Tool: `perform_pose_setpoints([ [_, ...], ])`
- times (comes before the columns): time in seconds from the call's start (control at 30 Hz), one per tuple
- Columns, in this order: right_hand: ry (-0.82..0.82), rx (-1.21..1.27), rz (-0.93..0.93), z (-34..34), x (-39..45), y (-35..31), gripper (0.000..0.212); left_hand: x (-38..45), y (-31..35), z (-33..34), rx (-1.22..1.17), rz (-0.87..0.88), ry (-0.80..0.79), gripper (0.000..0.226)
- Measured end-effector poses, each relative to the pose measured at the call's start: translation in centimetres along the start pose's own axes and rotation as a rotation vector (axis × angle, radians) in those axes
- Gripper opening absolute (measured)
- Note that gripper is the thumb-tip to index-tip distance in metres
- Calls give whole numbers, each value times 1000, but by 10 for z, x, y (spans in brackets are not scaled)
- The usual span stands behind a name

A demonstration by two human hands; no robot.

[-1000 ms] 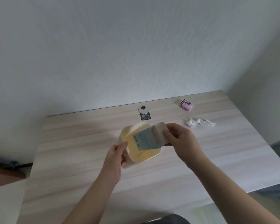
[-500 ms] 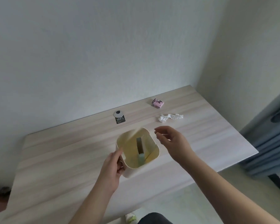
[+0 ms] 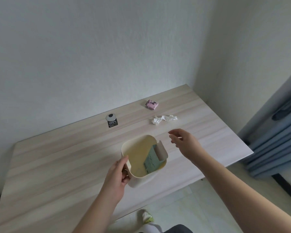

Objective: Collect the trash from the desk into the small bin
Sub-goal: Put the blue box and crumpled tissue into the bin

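A small cream bin (image 3: 136,179) stands on the light wooden desk (image 3: 57,162), tilted toward me. My left hand (image 3: 118,175) grips its near left rim. Inside the bin leans a flattened teal and grey carton (image 3: 154,158), its flap poking above the right rim. My right hand (image 3: 185,142) hovers just right of the bin with fingers apart and nothing in it. Beyond it on the desk lie a crumpled white tissue (image 3: 164,118), a small pink packet (image 3: 151,104) and a black tag with a round silver cap (image 3: 112,121).
The desk sits against a white wall and into the right corner. A blue curtain (image 3: 279,140) hangs to the right of the desk. The desk's front edge runs below the bin, with pale floor tiles and my foot (image 3: 147,217) beneath.
My right hand let the carton drop into the bin and drew away to the right, empty. My view has swung right and down; the left hand kept hold of the bin.
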State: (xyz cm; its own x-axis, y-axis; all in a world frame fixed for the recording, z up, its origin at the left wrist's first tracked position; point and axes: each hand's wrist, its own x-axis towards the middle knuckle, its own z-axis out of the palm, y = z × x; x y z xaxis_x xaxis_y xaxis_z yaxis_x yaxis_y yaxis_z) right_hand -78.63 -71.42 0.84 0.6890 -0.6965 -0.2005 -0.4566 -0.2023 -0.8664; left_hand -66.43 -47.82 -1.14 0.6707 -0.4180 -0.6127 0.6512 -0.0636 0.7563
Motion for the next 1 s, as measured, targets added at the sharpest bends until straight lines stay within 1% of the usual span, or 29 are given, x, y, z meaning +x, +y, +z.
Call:
perform_pose_setpoints([
  [0.13, -13, -32, 20, 9, 23, 4, 18, 19, 9, 6, 33, 2, 12, 17],
  [0.3, -31, -48, 77, 14, 47, 14, 22, 51, 23, 17, 8, 13, 8, 15],
  [0.43, -6, -31, 128, 6, 69, 26, 24, 75, 33, 26, 8, 8, -2, 14],
  [0.63, 1, -54, 147, -1, 109, 47, 31, 102, 44, 45, 28, 9, 7, 15],
  [0.77, -59, -146, 129, -5, 148, 65, 39, 116, 43, 68, 12, 7, 27, 14],
  [0.9, -144, -286, 34, -10, 189, 74, 49, 119, 37, 95, 12, 7, 66, 17],
  [1.0, -255, -486, -20, -11, 221, 80, 54, 122, 29, 110, -5, -12, 120, 22],
])
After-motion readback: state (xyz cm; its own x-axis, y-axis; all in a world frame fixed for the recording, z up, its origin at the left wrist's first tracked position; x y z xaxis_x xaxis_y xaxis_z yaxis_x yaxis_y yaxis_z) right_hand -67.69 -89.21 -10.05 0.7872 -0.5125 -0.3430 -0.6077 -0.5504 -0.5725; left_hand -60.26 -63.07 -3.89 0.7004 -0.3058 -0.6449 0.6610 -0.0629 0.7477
